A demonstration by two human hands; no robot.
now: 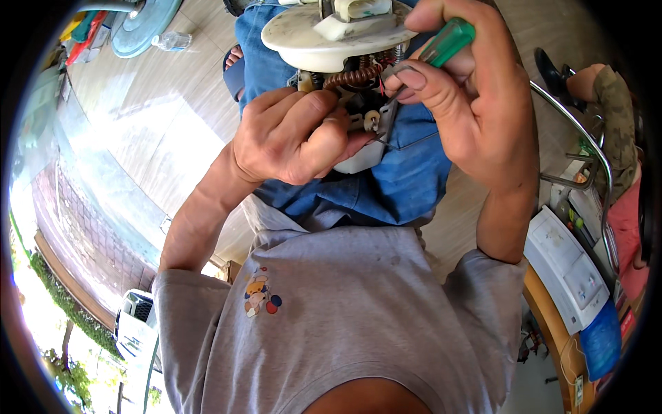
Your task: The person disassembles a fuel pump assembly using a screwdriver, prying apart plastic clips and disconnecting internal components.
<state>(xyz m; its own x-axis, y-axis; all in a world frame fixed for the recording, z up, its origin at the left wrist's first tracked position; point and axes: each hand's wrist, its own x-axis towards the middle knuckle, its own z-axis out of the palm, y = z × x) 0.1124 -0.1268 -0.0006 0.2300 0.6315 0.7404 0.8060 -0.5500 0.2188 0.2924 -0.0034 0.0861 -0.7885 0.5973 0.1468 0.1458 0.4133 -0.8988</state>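
Note:
A white plastic appliance assembly (302, 41) with a round top, brown coiled wiring (353, 77) and a pale lower housing (357, 160) rests on my lap over blue jeans. My left hand (293, 138) is curled closed against its lower part, the thumb at the housing's edge; what the fingers grip is hidden. A small pale round fitting (372, 121) shows beside it. My right hand (476, 117) grips a green-handled screwdriver (447, 41), whose thin shaft points down into the mechanism, where its tip is hard to make out.
A round blue-grey base (134, 31) and plastic bottle (171, 41) stand on the upper-left floor. At right, another person's leg (593, 81) shows near a curved metal chair frame (579, 121). A white machine (565, 265) and blue bag (598, 334) sit on a wooden desk (541, 307).

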